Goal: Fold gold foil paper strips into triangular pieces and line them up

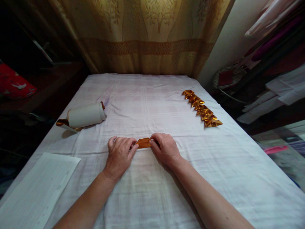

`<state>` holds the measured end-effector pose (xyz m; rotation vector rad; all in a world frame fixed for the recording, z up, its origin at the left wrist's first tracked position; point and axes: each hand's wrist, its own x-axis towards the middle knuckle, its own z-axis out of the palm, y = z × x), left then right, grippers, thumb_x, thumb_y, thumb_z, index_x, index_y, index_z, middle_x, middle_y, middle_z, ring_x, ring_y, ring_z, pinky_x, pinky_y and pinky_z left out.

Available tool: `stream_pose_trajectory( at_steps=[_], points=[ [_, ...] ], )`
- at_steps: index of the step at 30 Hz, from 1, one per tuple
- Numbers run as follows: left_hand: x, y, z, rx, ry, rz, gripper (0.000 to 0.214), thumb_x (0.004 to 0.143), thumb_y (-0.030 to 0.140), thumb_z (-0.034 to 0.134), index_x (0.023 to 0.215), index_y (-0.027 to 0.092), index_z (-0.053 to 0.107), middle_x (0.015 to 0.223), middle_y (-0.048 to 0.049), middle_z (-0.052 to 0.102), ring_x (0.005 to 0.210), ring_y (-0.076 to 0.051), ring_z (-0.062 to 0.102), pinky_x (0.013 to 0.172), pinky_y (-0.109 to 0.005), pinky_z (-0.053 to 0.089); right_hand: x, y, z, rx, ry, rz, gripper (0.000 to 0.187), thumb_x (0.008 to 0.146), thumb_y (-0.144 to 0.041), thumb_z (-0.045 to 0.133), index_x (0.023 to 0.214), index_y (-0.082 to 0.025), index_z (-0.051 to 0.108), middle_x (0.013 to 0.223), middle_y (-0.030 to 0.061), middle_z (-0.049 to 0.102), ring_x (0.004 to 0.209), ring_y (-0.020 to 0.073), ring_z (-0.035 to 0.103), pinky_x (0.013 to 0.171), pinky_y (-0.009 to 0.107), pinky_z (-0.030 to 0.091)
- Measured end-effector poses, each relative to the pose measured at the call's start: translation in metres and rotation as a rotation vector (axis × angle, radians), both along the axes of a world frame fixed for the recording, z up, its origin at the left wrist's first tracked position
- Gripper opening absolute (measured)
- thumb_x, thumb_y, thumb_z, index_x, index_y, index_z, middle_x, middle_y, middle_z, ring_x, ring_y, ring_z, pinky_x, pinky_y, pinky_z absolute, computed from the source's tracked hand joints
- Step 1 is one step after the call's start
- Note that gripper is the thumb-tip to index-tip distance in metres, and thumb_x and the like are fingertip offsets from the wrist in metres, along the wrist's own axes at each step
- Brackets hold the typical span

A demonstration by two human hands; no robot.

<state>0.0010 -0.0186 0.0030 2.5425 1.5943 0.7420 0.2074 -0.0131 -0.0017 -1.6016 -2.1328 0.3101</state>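
A small folded piece of shiny gold-orange foil paper lies on the white cloth in front of me. My left hand rests knuckles up at the paper's left end, fingers curled and pinching that end. My right hand presses and pinches the right end with curled fingers. Only the middle strip of the paper shows between the two hands.
A row of several folded gold foil pieces lies at the right. A white roll with gold foil inside lies at the left. A white lined sheet sits at the near left corner. A curtain hangs behind.
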Motion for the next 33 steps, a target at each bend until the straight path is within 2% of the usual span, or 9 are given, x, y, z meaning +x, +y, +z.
stream_pose_trajectory(
  at_steps=[8, 18, 25, 27, 29, 31, 33],
  points=[
    [0.000, 0.001, -0.002, -0.023, 0.033, 0.024, 0.014, 0.097, 0.033, 0.053, 0.099, 0.023, 0.063, 0.090, -0.0029, 0.074, 0.091, -0.024, 0.061, 0.099, -0.048, 0.029, -0.002, 0.000, -0.002, 0.030, 0.000, -0.040, 0.012, 0.095, -0.028, 0.055, 0.092, -0.020, 0.064, 0.081, 0.0034, 0.069, 0.078, 0.0197, 0.061, 0.072, 0.030, 0.037],
    [-0.001, 0.002, -0.004, -0.025, 0.049, 0.024, 0.013, 0.096, 0.029, 0.055, 0.100, 0.025, 0.067, 0.093, -0.0031, 0.072, 0.092, -0.025, 0.059, 0.094, -0.047, 0.033, -0.004, 0.001, 0.002, -0.005, -0.071, -0.038, 0.009, 0.094, -0.025, 0.059, 0.091, -0.020, 0.065, 0.086, 0.0042, 0.068, 0.080, 0.0198, 0.060, 0.072, 0.031, 0.036],
    [-0.003, 0.005, -0.005, -0.027, 0.034, 0.009, 0.018, 0.094, 0.024, 0.060, 0.103, 0.030, 0.073, 0.088, -0.0013, 0.069, 0.088, -0.022, 0.059, 0.088, -0.043, 0.035, -0.001, 0.002, -0.001, 0.009, -0.057, -0.012, 0.015, 0.097, -0.025, 0.054, 0.094, -0.021, 0.068, 0.087, 0.0051, 0.069, 0.080, 0.0195, 0.060, 0.073, 0.031, 0.039],
    [-0.003, 0.006, -0.005, -0.022, 0.032, 0.007, 0.017, 0.093, 0.024, 0.060, 0.102, 0.030, 0.074, 0.087, -0.0012, 0.069, 0.087, -0.022, 0.059, 0.087, -0.042, 0.035, -0.001, 0.001, 0.000, 0.045, -0.048, 0.017, 0.018, 0.098, -0.025, 0.052, 0.101, -0.020, 0.069, 0.098, 0.0075, 0.071, 0.089, 0.0206, 0.061, 0.079, 0.032, 0.042],
    [-0.003, 0.005, -0.004, -0.019, 0.035, 0.007, 0.016, 0.093, 0.025, 0.061, 0.101, 0.030, 0.074, 0.087, -0.0013, 0.069, 0.086, -0.021, 0.059, 0.087, -0.042, 0.035, -0.003, -0.002, 0.002, 0.095, -0.046, 0.075, 0.024, 0.099, -0.025, 0.050, 0.114, -0.020, 0.067, 0.118, 0.0103, 0.069, 0.108, 0.0231, 0.060, 0.092, 0.036, 0.042],
    [-0.003, 0.005, -0.004, -0.019, 0.041, 0.007, 0.016, 0.093, 0.026, 0.061, 0.101, 0.029, 0.074, 0.088, -0.0016, 0.069, 0.086, -0.021, 0.058, 0.087, -0.042, 0.036, -0.006, -0.006, 0.004, 0.108, -0.074, 0.157, 0.034, 0.099, -0.028, 0.048, 0.130, -0.020, 0.061, 0.137, 0.0105, 0.061, 0.131, 0.0255, 0.049, 0.107, 0.043, 0.035],
    [-0.003, 0.005, -0.005, -0.023, 0.041, 0.008, 0.016, 0.093, 0.026, 0.061, 0.101, 0.029, 0.075, 0.087, -0.0019, 0.069, 0.086, -0.022, 0.058, 0.087, -0.042, 0.036, -0.010, -0.011, 0.004, 0.055, -0.123, 0.232, 0.043, 0.100, -0.034, 0.048, 0.141, -0.019, 0.053, 0.149, 0.0096, 0.051, 0.143, 0.0264, 0.036, 0.116, 0.049, 0.025]
  ],
)
